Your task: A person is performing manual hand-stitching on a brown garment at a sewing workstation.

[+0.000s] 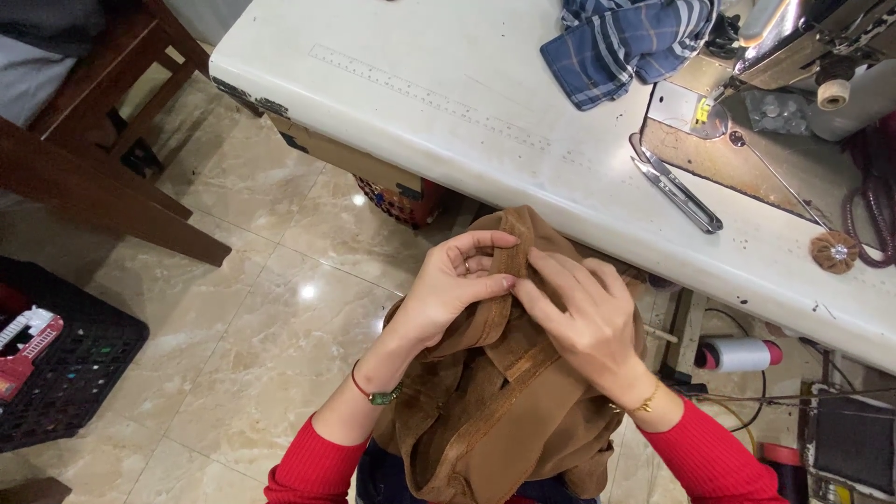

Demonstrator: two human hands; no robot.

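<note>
A brown garment (495,411) with a stitched band lies bunched in my lap, just below the edge of a white sewing table (448,103). My left hand (453,285) pinches the band near its top fold, fingers curled around it. My right hand (583,317) presses on the same band from the right, fingertips meeting the left thumb. Both wrists wear bracelets and both sleeves are red.
On the table lie a blue plaid cloth (625,42), metal thread snips (677,191), a small brown fabric flower (833,252) and a sewing machine (793,37). A thread spool (742,355) sits under the table. A black crate (65,373) and wooden furniture (93,177) stand on the tiled floor at left.
</note>
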